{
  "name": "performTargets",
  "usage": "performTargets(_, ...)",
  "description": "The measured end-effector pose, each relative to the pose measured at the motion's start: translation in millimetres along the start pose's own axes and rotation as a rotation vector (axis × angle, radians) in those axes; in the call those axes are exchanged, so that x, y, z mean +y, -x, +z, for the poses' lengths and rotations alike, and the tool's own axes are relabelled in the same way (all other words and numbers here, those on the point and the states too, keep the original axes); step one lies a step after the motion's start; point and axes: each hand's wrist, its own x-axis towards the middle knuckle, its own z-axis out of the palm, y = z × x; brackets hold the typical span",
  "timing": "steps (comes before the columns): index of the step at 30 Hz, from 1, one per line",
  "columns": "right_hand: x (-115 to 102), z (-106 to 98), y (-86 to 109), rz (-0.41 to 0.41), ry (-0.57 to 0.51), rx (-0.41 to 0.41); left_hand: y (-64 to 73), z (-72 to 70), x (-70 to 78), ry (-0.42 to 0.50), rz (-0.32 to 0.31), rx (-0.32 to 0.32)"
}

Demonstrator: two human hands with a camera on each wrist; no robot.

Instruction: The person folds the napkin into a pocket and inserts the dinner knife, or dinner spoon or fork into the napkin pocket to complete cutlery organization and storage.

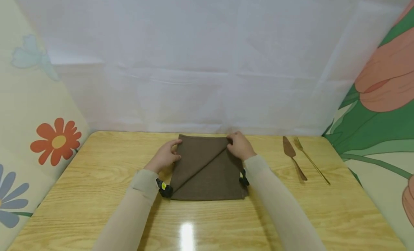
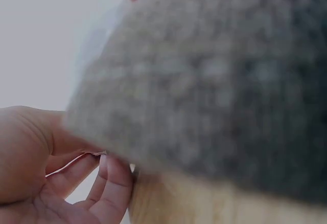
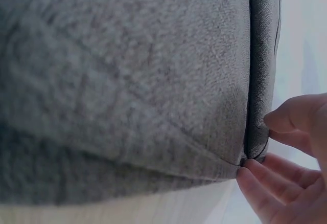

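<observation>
Right hand (image 1: 240, 146) pinches brown cloth (image 1: 211, 173) at far-right corner; left hand (image 1: 164, 155) by its left edge, grip unclear. Best keep diagonal fold (image 1: 200, 169) taut.

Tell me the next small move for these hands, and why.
The right hand should probably even up the layers at the far right corner of the brown cloth: it grips that corner, and the right wrist view shows a dark gap between layers there. The left hand touches the left edge, which should help steady the cloth.
</observation>
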Motion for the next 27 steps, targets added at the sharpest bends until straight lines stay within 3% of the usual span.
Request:
performTargets(12,-2,-2,3.5,-0.015,-0.001,-0.071,-3.2,0.0,1.1,-0.207,0.041,0.032)
performTargets(16,-3,-2,5.2,-0.051,-0.009,-0.076,-0.9,-0.2,9.2,-0.338,0.118,0.101)
performTargets(19,-5,-3,8.1,-0.117,-0.006,-0.058,0.2,5.3,20.7,-0.424,0.241,0.117)
performTargets(23,-11,-3,13.9,-0.196,0.029,-0.115,4.2,20.9,40.1,-0.515,0.374,-0.004)
performTargets(27,-18,-3,20.4,-0.161,0.060,-0.263,10.2,40.1,54.1,-0.584,0.377,-0.202)
